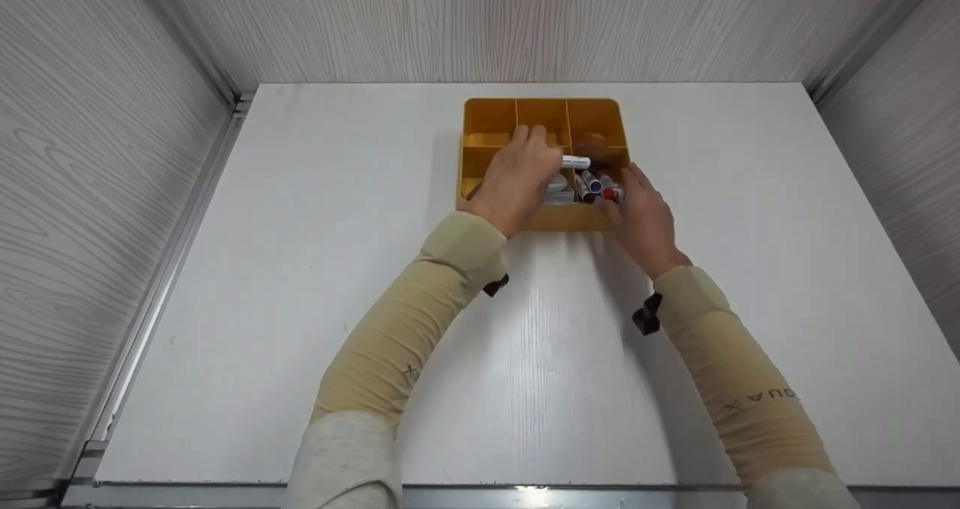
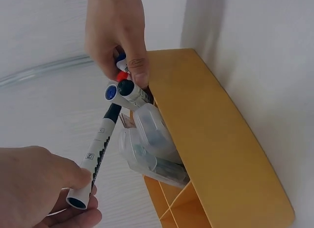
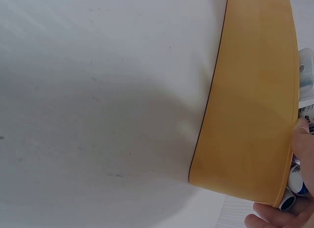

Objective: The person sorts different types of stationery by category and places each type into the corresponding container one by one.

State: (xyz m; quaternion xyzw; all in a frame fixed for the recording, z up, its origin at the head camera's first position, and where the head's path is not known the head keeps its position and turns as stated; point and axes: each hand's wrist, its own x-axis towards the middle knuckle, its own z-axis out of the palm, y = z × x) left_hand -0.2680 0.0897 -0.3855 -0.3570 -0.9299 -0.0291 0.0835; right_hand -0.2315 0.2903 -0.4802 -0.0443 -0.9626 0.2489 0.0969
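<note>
My left hand (image 1: 521, 179) pinches a white whiteboard marker (image 2: 98, 152) with a dark cap between thumb and fingers, above the yellow organizer box (image 1: 562, 218). The marker's capped end points toward several other markers (image 1: 592, 183) with blue, red and dark ends, bunched in the near right compartment. My right hand (image 1: 645, 216) grips the box at its near right corner. Its thumb (image 3: 301, 139) lies over the rim beside the markers, and its fingers (image 3: 274, 215) reach round the outer right side. Clear plastic cases (image 2: 154, 135) sit in the near middle compartment.
The box stands on a white tabletop (image 1: 300, 269), toward the back. Pale wood-grain panels (image 1: 450, 28) rise behind and at both sides. A brownish blurred item (image 1: 592, 145) shows in the far right compartment. A metal rail (image 1: 480, 496) runs along the front edge.
</note>
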